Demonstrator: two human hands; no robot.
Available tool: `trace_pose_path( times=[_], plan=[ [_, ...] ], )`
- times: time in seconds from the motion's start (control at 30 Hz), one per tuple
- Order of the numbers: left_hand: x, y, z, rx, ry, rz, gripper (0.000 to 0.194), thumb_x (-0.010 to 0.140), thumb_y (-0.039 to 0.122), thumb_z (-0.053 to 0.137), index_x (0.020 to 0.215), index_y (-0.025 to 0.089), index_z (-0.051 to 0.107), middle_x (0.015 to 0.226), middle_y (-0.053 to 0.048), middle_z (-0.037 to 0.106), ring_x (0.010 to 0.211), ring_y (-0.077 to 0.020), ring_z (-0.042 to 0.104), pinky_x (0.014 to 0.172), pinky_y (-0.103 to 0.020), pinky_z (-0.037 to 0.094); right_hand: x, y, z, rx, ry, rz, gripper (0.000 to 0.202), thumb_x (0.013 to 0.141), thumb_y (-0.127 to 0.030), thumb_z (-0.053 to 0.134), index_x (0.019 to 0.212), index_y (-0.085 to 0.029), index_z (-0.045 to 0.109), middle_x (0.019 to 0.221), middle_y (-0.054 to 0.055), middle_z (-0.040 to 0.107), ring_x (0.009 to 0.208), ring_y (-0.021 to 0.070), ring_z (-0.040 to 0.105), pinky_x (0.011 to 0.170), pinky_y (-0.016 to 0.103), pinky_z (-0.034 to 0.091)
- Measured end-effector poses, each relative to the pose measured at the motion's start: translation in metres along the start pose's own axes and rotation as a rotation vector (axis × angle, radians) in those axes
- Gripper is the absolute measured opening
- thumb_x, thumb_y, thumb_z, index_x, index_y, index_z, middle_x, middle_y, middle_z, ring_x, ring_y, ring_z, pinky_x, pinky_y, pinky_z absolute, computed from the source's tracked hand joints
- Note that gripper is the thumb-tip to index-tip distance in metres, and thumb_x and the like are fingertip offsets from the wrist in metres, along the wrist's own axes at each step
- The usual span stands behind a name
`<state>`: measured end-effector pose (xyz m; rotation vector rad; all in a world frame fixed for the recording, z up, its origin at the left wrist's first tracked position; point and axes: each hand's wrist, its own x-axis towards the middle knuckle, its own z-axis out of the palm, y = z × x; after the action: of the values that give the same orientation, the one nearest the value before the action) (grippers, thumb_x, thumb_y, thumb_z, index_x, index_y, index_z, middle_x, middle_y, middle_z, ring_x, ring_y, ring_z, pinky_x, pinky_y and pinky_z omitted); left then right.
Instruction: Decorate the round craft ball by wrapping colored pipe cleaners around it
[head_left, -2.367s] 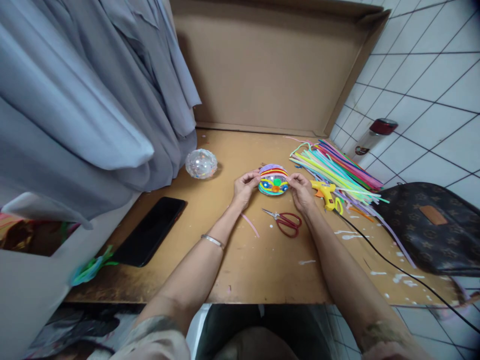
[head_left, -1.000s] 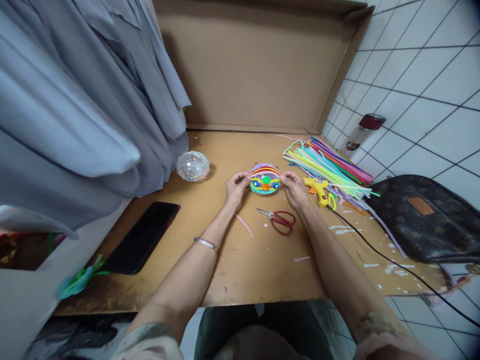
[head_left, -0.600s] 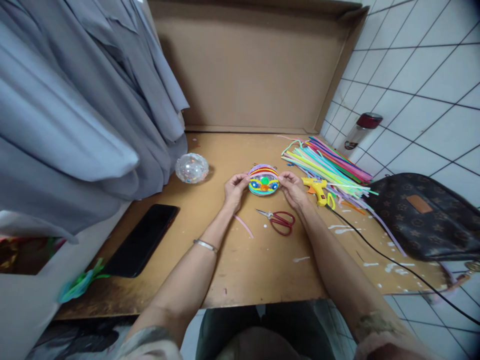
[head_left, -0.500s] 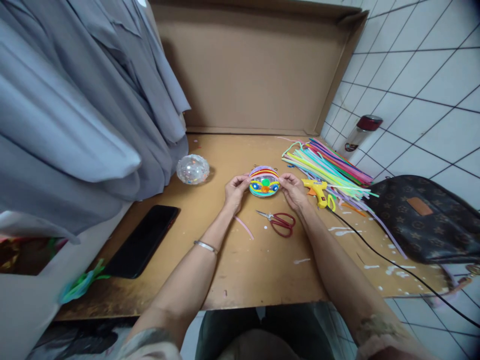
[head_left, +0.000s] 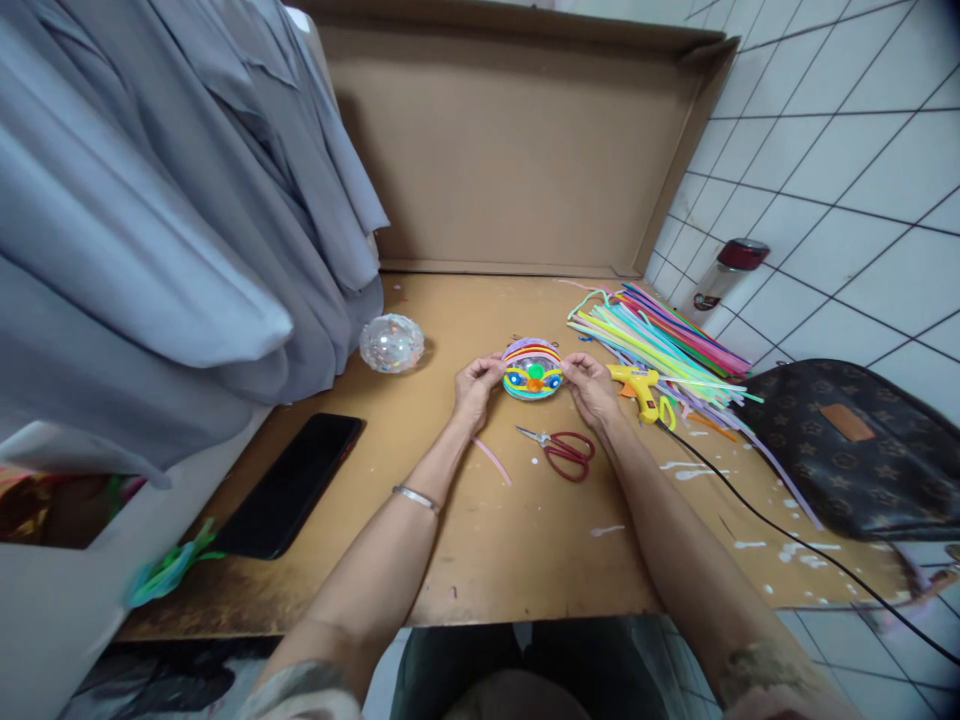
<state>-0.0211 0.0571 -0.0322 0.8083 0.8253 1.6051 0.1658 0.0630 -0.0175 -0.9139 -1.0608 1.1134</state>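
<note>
Between my two hands is a clear ball decorated with coloured pipe cleaners point(head_left: 532, 369), showing blue eye shapes, a green spot and an orange spot. My left hand point(head_left: 478, 388) pinches its left side, and my right hand point(head_left: 589, 384) pinches its right side. Just below lie red-handled scissors point(head_left: 568, 452), with a short pink pipe cleaner strip point(head_left: 492, 461) to their left. A yellow glue gun point(head_left: 638, 388) rests right beside my right hand. Farther left sits another clear ball point(head_left: 391, 343), without the coloured face.
A heap of coloured pipe cleaners point(head_left: 660, 340) lies at the back right, before a red-lidded bottle point(head_left: 729, 272). A brown patterned bag point(head_left: 847, 450) and the glue gun's black cord point(head_left: 757, 512) are on the right. A black phone point(head_left: 292, 485) lies left, near a grey curtain point(head_left: 180, 220).
The whole view has shifted slightly, so everything appears a little lower and to the right. Both hands keep their hold on the decorated ball.
</note>
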Motion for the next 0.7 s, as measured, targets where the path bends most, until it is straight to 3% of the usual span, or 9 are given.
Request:
trace_pose_path(
  times=[0.7],
  plan=[
    [-0.0011, 0.0007, 0.0023, 0.016, 0.005, 0.010, 0.019, 0.049, 0.025, 0.078, 0.058, 0.016, 0.064, 0.091, -0.004, 0.068, 0.078, -0.0129, 0.059, 0.071, -0.026, 0.049, -0.0023, -0.0049, 0.0028, 0.010, 0.020, 0.010, 0.035, 0.048, -0.038, 0.088, 0.066, -0.023, 0.062, 0.065, -0.004, 0.060, 0.063, 0.0121, 0.051, 0.063, 0.027, 0.044]
  ],
)
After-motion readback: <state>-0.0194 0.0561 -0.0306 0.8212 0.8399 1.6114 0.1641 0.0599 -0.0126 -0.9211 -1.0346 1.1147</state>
